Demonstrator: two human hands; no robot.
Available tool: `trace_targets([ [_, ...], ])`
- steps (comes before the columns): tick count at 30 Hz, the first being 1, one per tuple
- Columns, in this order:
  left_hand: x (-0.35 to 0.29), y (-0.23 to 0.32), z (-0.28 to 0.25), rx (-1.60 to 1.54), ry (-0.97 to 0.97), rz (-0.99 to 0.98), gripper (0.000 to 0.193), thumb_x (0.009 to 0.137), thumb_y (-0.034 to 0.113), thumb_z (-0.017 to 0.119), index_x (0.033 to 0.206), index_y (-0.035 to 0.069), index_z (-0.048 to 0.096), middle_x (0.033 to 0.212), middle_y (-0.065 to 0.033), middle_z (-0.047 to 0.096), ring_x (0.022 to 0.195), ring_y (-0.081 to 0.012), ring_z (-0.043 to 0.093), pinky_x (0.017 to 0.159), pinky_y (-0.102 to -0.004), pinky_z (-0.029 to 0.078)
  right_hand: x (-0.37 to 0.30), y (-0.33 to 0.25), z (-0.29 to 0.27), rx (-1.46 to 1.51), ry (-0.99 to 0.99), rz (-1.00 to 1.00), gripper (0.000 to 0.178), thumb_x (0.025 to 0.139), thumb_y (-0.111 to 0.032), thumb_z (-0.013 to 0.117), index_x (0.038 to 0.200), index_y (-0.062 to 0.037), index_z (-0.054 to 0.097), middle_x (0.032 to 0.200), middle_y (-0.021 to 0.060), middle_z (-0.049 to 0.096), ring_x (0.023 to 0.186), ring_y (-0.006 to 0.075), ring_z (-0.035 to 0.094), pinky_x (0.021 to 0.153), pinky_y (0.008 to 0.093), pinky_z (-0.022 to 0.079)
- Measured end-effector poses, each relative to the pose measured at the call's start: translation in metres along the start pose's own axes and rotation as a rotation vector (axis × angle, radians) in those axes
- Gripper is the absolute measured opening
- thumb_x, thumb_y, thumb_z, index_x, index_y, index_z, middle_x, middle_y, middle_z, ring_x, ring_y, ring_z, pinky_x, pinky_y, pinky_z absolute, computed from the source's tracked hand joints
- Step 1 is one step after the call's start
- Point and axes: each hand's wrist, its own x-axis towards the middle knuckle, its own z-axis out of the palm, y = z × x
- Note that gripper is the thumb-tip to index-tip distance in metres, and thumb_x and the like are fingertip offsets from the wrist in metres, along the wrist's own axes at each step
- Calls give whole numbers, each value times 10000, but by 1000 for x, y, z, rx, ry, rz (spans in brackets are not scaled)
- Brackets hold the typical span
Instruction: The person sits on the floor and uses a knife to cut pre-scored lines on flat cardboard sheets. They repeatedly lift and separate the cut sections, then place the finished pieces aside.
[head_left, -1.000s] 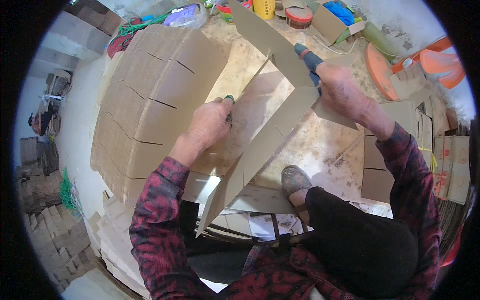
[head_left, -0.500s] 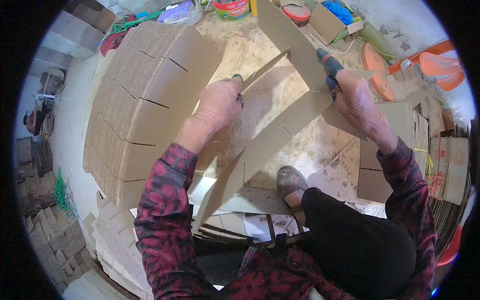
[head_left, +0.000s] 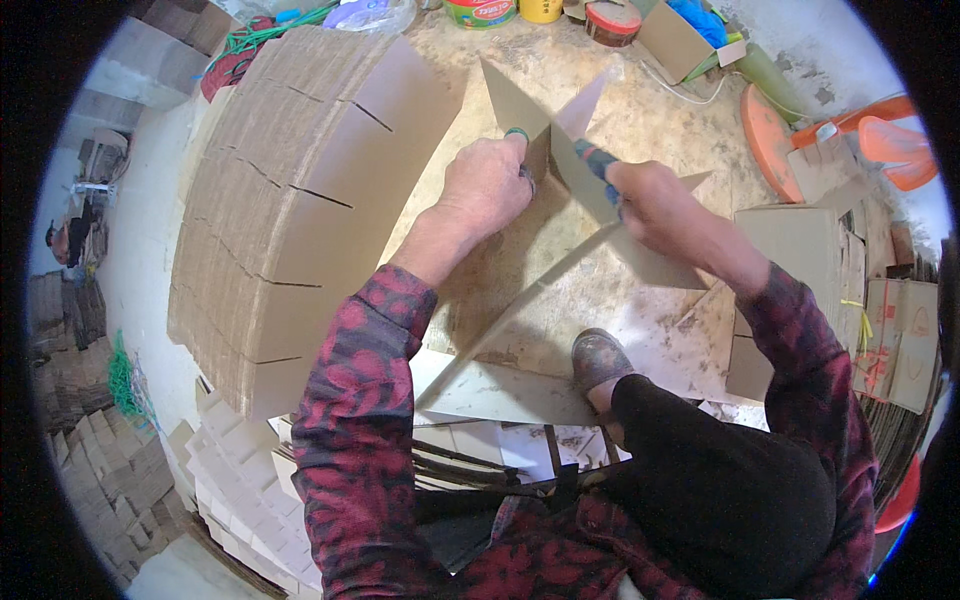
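Note:
Several slotted brown cardboard strips stand crossed over the work board in front of me. My left hand, with a green cover on a finger, is closed on a cardboard strip near its crossing with another. My right hand, with dark finger covers, pinches the crossing cardboard strip, whose far end points up and left. A long cardboard strip, seen nearly edge-on, runs from beside my right hand down toward my lap. Parts of the joints are hidden behind my fingers.
At left stands a tall stack of slotted cardboard sheets. Tubs and an open carton line the far edge. An orange plastic stool and flattened cartons are at right. My shoe rests near the board.
Both hands have moved closer together, the left one rightward and away from me. The crossing strip has swung lower and left, and the long strip has turned edge-on.

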Motion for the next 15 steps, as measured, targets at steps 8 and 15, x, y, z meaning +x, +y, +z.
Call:
trace_targets([
  [8,-88,9,-20,26,230,379,372,688,155,650,944,-75,510,1218,-251,398,1134,-439,379,969,-459,342,14,26,12,-59,20,-148,144,715,-22,510,857,-14,488,699,207,570,716,390,579,631,445,470],
  [15,-235,2,-12,-78,-105,-41,461,731,206,655,1098,-32,509,1204,-255,443,1054,-401,496,849,-411,462,63,77,-68,-562,101,-63,242,746,-33,500,982,-7,545,875,183,588,832,333,579,721,405,459],
])
